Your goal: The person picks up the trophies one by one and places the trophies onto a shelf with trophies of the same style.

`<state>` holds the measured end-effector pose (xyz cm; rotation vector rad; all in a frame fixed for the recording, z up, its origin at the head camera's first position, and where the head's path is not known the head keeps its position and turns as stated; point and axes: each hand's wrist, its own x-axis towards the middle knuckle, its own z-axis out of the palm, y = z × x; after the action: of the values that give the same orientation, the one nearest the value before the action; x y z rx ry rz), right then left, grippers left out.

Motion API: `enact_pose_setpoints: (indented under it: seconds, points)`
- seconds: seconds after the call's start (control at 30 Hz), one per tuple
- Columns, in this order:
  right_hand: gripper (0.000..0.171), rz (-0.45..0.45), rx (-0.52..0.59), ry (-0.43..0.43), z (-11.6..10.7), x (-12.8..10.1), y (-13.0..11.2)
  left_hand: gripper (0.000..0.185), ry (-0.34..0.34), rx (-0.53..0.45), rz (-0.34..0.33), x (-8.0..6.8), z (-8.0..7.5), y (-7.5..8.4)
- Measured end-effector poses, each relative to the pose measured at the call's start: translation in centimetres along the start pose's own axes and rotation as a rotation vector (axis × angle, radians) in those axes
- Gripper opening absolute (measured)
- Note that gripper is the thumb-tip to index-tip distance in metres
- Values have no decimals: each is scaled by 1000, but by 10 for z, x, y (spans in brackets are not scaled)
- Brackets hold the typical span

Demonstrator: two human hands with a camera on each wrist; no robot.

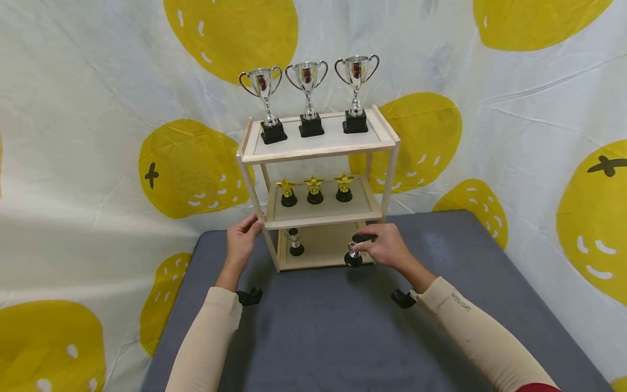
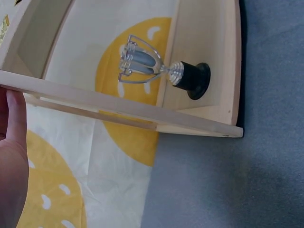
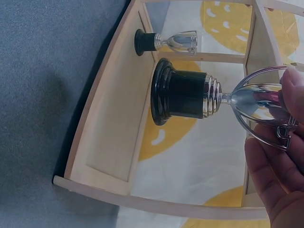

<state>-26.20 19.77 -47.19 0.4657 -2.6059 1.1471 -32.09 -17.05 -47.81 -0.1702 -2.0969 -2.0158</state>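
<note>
My right hand [image 1: 389, 246] pinches a small silver trophy cup [image 3: 187, 94] by its bowl and handles. Its round black base points down, in front of the bottom shelf [image 1: 323, 245] of a pale wooden rack. Another small silver trophy [image 2: 190, 78] stands upright on that shelf's left part. At the rack's left side, my left hand [image 1: 241, 242] holds the upright post [image 2: 118, 107] around middle-shelf height, and part of the hand falls outside the left wrist view.
Three large silver trophy cups [image 1: 309, 92] with black bases stand along the top shelf. Three gold star trophies [image 1: 314, 190] line the middle one. The rack stands on a grey-covered table [image 1: 318, 326], before a cloth backdrop [image 1: 98, 109] with yellow fruit shapes.
</note>
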Motion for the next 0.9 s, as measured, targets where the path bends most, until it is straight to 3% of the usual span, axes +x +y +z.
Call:
enact_pose_setpoints:
  seconds: [0.9]
  points:
    - [28,7,6,49,27,8,0,37,-2,-6,-4,1,0,-2]
